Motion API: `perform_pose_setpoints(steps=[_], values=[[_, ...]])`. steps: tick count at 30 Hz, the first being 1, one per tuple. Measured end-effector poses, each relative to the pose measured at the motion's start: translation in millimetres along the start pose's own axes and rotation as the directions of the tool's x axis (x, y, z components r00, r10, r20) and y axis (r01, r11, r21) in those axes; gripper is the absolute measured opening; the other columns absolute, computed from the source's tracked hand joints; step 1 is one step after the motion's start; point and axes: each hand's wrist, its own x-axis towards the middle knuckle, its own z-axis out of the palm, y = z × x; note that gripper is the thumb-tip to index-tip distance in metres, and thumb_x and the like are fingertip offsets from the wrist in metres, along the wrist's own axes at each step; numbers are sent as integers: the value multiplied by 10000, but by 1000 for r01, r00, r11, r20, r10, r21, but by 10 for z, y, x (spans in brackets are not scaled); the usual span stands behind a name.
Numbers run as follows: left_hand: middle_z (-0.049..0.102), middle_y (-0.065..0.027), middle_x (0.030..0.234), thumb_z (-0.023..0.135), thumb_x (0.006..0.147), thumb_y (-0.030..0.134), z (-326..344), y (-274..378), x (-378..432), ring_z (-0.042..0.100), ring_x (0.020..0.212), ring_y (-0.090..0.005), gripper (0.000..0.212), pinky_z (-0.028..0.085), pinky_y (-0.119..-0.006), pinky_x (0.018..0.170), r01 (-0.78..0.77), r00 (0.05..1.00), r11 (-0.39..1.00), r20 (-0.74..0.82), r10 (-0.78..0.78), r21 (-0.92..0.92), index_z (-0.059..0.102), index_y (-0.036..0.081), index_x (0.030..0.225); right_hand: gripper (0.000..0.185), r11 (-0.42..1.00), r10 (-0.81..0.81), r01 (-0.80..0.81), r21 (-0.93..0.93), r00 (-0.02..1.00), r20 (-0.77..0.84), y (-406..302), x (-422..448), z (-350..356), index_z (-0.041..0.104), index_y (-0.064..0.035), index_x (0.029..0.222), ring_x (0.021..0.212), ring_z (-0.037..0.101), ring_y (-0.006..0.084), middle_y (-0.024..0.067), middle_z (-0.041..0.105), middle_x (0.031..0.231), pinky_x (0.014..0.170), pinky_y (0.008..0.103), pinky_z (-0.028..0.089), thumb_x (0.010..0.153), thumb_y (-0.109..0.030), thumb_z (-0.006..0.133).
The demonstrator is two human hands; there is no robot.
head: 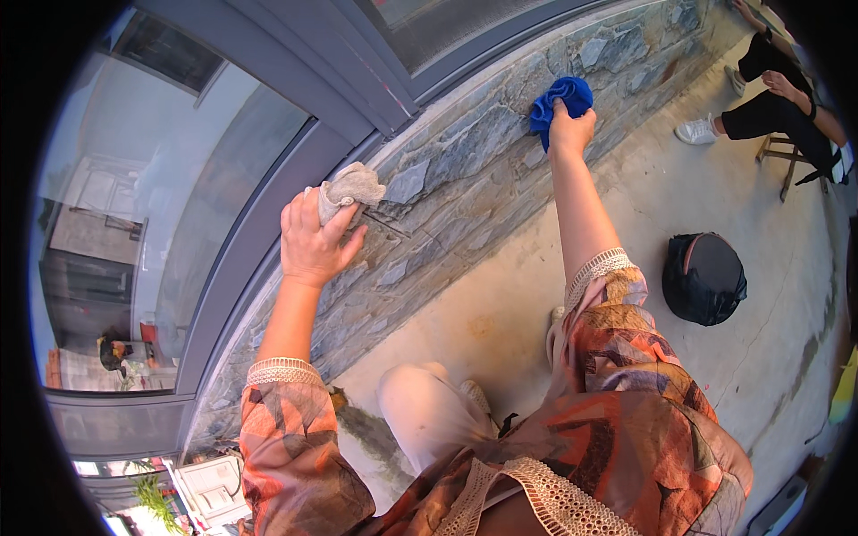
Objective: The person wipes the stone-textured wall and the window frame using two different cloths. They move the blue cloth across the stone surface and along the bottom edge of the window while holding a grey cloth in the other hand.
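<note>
My left hand grips a bunched, greyish-beige cloth, which it holds beside the grey window frame and the top edge of a low stone-faced wall. Farther along, a crumpled blue cloth is held in my right hand, its thumb lying across the fabric. That blue cloth appears against the upper part of the stone facing; whether it presses on the stone is hard to tell. Window glass left of my left hand reflects a building and a person.
A round black stool or bin wrapped in plastic stands on the concrete floor to my right. Beyond it, a person in black trousers sits by a small wooden stool, another person behind. A white outdoor unit is at lower left.
</note>
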Motion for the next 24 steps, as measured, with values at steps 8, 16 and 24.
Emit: perform_pose_setpoints(steps=[8,16,24], values=[[482,-149,1253,800,668,340,-17,39,17,486,1100,-366,569,411,-476,901,10,999,1000,33,-11,29,571,273,1185,622,841,-541,528,119,809,228,-346,-1207,-2,422,43,1294,1135,400,400,221,418,1198,978,468,365,818,-229,715],[467,-153,1264,803,670,333,4,17,17,477,1109,-373,578,402,-485,909,-7,1000,1000,21,6,15,566,267,1193,422,697,-710,694,180,632,310,-524,-864,-90,592,-15,1141,1021,504,339,155,528,1097,903,405,429,738,-28,718],[466,-158,1267,802,672,333,-3,8,-6,470,1116,-376,573,393,-486,915,-7,999,1000,35,6,7,569,253,1190,284,957,-288,289,-29,957,40,111,106,58,635,19,957,901,570,362,192,582,994,833,418,451,836,-234,680]])
